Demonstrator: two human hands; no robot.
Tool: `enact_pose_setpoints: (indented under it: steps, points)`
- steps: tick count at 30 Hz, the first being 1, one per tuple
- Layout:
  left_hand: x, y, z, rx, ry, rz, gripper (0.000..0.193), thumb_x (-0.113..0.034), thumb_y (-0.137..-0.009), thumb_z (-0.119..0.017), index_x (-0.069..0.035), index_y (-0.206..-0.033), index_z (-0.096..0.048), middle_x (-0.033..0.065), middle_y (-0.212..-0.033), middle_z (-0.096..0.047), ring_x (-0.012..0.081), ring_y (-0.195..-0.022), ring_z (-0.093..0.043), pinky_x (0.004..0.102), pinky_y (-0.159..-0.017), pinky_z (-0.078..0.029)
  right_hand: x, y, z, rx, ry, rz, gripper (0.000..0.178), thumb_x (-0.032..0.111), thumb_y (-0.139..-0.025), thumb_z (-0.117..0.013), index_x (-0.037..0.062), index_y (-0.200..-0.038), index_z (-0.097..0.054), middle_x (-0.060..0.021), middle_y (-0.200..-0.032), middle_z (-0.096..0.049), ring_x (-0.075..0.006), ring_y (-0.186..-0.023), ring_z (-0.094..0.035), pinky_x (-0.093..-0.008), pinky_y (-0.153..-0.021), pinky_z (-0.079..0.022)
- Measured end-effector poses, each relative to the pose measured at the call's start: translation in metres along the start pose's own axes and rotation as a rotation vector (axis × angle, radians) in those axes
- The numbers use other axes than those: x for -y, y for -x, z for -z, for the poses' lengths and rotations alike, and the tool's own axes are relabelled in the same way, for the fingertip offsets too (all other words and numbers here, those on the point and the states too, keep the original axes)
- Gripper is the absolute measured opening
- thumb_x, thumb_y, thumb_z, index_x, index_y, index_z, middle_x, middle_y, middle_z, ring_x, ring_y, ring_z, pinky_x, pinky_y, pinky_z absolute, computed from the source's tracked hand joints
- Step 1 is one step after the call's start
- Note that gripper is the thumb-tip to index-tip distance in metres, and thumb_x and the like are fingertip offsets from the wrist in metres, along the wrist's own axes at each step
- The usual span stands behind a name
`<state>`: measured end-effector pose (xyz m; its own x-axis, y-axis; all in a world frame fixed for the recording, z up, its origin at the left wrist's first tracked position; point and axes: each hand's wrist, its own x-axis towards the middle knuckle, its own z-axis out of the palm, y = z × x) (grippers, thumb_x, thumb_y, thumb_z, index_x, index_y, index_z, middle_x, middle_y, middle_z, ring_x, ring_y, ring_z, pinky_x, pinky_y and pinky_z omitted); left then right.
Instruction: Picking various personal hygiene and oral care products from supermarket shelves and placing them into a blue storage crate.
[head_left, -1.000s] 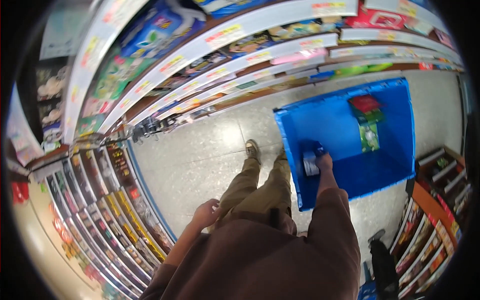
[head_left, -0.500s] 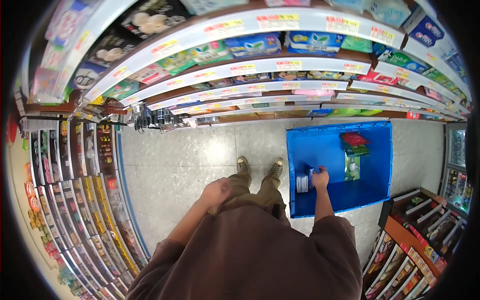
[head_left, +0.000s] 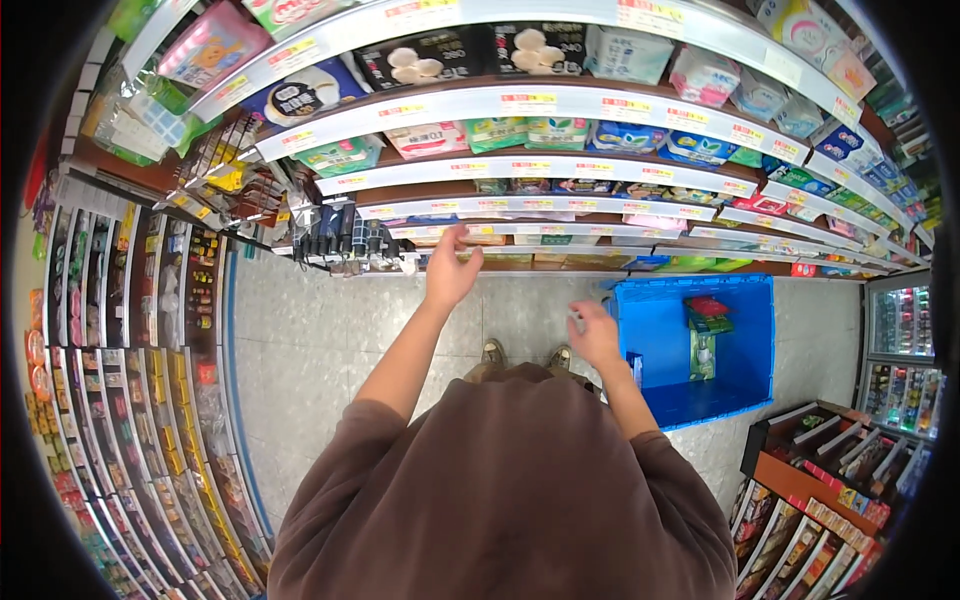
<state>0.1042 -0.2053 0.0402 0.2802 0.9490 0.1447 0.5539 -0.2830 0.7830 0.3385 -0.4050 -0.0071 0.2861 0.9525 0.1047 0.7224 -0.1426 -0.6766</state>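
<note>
My left hand (head_left: 455, 268) reaches forward in front of the lower shelf edges, with fingers apart and nothing seen in it. My right hand (head_left: 596, 330) hovers just left of the blue plastic crate (head_left: 660, 382), its fingers loosely curled and apart, apparently holding nothing. In the crate lie a green-and-white pack (head_left: 702, 358), a dark green pack (head_left: 712, 325) and a red pack (head_left: 707, 306). A small blue-and-white pack (head_left: 636, 367) shows by the crate's left wall, partly hidden by my right forearm.
Ahead rises a shelf unit (head_left: 560, 104) filled with packaged goods. Black umbrella-like handles (head_left: 345, 235) hang at its left end. Another stocked rack (head_left: 150, 380) runs along my left. At the right stand a low display rack (head_left: 810, 470) and a glass-door fridge (head_left: 900, 330).
My right hand has come out of the crate, leaving the small blue-and-white pack inside. My left hand has moved forward toward the shelves. The view has shifted and shows more upper shelves.
</note>
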Motion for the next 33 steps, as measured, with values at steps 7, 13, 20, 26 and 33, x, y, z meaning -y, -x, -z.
enact_pose_setpoints:
  steps: [7,13,20,26,33]
  points:
    - [-0.003,-0.085,-0.024,-0.156,0.117,0.061,0.073,-0.027,-0.074,-0.075,-0.003,-0.133,-0.04,0.0258,-0.126,-0.051,0.0379,-0.109,-0.056,0.0425,-0.091,-0.046,0.086,-0.022,-0.014,0.21,0.007,0.245,0.021,0.015,-0.082,-0.064,0.0064,-0.102,-0.063,-0.0135,-0.099,-0.066,-0.0339,-0.096,-0.062,-0.0433,-0.083,-0.051]
    - [-0.006,-0.103,-0.055,-0.248,-0.021,-0.07,0.066,-0.029,-0.073,-0.074,-0.003,-0.129,-0.048,0.0275,-0.124,-0.048,0.0467,-0.112,-0.046,0.0512,-0.097,-0.039,0.092,-0.006,-0.011,0.281,-0.013,0.127,0.02,0.014,-0.082,-0.064,0.0065,-0.101,-0.064,-0.0136,-0.1,-0.066,-0.0331,-0.096,-0.062,-0.0428,-0.083,-0.051]
    - [-0.018,-0.117,-0.065,-0.192,-0.262,-0.094,0.062,-0.034,-0.075,-0.075,-0.006,-0.126,-0.054,0.0245,-0.13,-0.048,0.0455,-0.117,-0.045,0.0534,-0.097,-0.039,0.075,0.007,0.008,0.215,0.034,0.024,0.021,0.014,-0.082,-0.064,0.0068,-0.102,-0.065,-0.0133,-0.1,-0.067,-0.0333,-0.096,-0.062,-0.0425,-0.083,-0.051]
    - [-0.014,-0.133,-0.055,-0.266,-0.202,-0.041,0.055,-0.033,-0.076,-0.074,-0.005,-0.122,-0.058,0.026,-0.127,-0.053,0.0424,-0.113,-0.051,0.0482,-0.098,-0.041,0.066,0.014,0.007,0.149,0.033,0.071,0.021,0.013,-0.081,-0.067,0.0059,-0.1,-0.065,-0.0141,-0.097,-0.066,-0.0317,-0.086,-0.064,-0.0407,-0.075,-0.053]
    - [0.031,-0.127,-0.063,-0.736,0.498,0.205,0.059,-0.031,-0.082,-0.073,-0.001,-0.126,-0.047,0.018,-0.123,-0.055,0.0302,-0.104,-0.058,0.0405,-0.088,-0.048,0.062,0.019,0.008,0.154,-0.011,0.074,0.021,0.014,-0.082,-0.065,0.0067,-0.101,-0.065,-0.0137,-0.098,-0.066,-0.0326,-0.09,-0.063,-0.0419,-0.078,-0.052]
